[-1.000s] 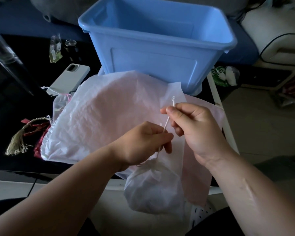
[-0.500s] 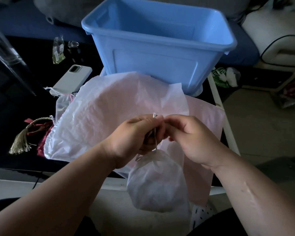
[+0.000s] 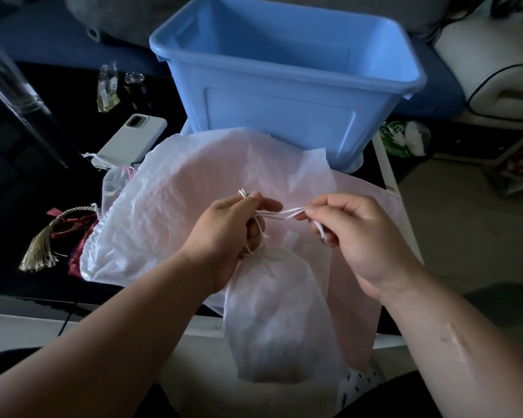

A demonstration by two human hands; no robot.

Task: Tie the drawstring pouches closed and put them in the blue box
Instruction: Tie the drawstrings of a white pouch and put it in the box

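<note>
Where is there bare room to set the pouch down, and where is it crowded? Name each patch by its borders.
Free: the visible inside of the blue box; the dark tabletop left of the phone, above the tassel. Crowded: before the box, covered by the large white bag.

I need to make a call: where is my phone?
In the head view, the phone lies face down on the dark table, just left of the blue box.
</note>
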